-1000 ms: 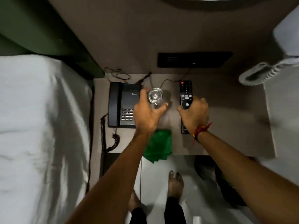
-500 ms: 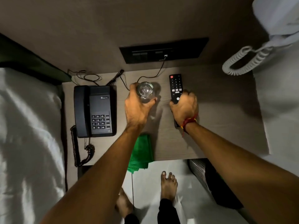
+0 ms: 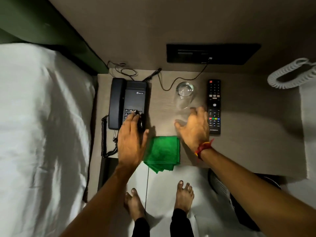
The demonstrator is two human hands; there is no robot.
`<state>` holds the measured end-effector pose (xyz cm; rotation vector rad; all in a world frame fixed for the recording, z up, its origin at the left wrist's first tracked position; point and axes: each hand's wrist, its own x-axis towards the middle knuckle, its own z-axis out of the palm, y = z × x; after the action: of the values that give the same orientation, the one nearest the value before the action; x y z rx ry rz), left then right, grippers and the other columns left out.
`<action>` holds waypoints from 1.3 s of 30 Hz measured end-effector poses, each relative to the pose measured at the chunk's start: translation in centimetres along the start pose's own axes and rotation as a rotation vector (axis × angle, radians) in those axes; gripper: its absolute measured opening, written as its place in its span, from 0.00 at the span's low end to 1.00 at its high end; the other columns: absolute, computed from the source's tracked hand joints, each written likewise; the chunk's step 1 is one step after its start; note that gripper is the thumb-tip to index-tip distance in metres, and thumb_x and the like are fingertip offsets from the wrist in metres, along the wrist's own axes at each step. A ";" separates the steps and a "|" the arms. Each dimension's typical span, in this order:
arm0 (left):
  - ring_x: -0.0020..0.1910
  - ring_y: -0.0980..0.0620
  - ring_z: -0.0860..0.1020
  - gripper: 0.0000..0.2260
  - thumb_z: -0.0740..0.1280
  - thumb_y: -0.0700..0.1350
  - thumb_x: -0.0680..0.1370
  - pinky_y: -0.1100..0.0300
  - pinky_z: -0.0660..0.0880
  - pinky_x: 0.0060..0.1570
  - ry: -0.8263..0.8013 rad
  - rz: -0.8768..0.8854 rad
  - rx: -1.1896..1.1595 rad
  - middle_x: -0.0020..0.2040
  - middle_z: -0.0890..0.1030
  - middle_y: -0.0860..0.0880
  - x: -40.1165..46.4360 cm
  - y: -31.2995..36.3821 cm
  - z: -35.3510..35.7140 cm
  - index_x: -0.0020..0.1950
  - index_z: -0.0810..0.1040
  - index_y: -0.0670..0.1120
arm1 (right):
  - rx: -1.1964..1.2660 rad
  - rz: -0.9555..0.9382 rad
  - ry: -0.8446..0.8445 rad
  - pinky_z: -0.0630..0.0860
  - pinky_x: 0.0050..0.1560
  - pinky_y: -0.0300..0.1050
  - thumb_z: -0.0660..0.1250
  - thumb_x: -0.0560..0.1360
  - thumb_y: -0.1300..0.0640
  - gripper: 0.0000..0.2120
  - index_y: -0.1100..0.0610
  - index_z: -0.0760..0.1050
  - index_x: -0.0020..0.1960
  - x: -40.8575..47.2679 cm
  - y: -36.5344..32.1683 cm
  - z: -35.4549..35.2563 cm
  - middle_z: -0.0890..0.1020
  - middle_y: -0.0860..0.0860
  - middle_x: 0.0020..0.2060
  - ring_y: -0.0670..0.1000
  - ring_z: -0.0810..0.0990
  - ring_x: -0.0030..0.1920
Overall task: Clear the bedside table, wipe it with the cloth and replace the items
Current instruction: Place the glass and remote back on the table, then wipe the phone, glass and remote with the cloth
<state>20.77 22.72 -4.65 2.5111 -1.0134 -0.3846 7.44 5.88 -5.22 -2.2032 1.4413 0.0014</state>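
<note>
On the bedside table (image 3: pixel 248 134) stand a black corded phone (image 3: pixel 128 100) at the left, a clear drinking glass (image 3: pixel 184 94) in the middle and a black TV remote (image 3: pixel 214 105) to its right. A folded green cloth (image 3: pixel 162 153) lies at the front edge, partly hanging over it. My left hand (image 3: pixel 132 142) hovers open over the phone's lower right corner, fingers spread. My right hand (image 3: pixel 195 129) is open just below the glass, beside the remote, holding nothing.
A bed with a white sheet (image 3: pixel 42 134) runs along the left. A black socket panel (image 3: pixel 212 53) is on the wall, with a thin cable running to the table. A white coiled cord (image 3: pixel 289 74) hangs at the right. My bare feet stand below the front edge.
My left hand has let go of the glass and moved left toward the phone. My right hand has released the remote and drawn back, open. Both items stay on the table.
</note>
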 end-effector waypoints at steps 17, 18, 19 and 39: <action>0.83 0.42 0.45 0.36 0.51 0.61 0.84 0.45 0.49 0.81 -0.263 -0.099 0.287 0.84 0.46 0.39 -5.3 -10.3 -1.5 0.83 0.45 0.39 | 0.154 -0.170 -0.580 0.79 0.48 0.45 0.77 0.71 0.53 0.17 0.55 0.77 0.56 -2.1 -8.1 -0.1 0.85 0.54 0.52 0.52 0.83 0.47; 0.83 0.42 0.44 0.36 0.50 0.61 0.84 0.45 0.49 0.82 -0.272 -0.088 0.297 0.84 0.45 0.40 -5.4 -10.5 -1.6 0.83 0.44 0.39 | 0.218 -0.159 -0.473 0.80 0.49 0.47 0.76 0.72 0.54 0.17 0.55 0.75 0.58 -1.7 -9.4 -1.0 0.85 0.54 0.53 0.54 0.83 0.48; 0.83 0.43 0.43 0.36 0.50 0.61 0.84 0.45 0.48 0.82 -0.279 -0.077 0.299 0.84 0.43 0.40 -5.4 -10.8 -1.7 0.83 0.43 0.40 | 0.242 -0.172 -0.326 0.79 0.48 0.47 0.74 0.74 0.54 0.17 0.56 0.72 0.58 -1.3 -10.8 -1.8 0.84 0.55 0.53 0.56 0.83 0.49; 0.83 0.47 0.44 0.33 0.51 0.59 0.85 0.50 0.49 0.81 -0.274 -0.035 0.164 0.84 0.48 0.41 -5.6 -12.4 -1.9 0.83 0.46 0.42 | -0.130 -0.912 -0.177 0.58 0.77 0.63 0.70 0.73 0.66 0.29 0.55 0.71 0.72 -4.1 -17.3 9.1 0.65 0.57 0.77 0.61 0.59 0.79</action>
<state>25.05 35.32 -8.16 2.6766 -1.1441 -0.6982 22.99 18.50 -5.06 -2.6867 0.2637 -0.0215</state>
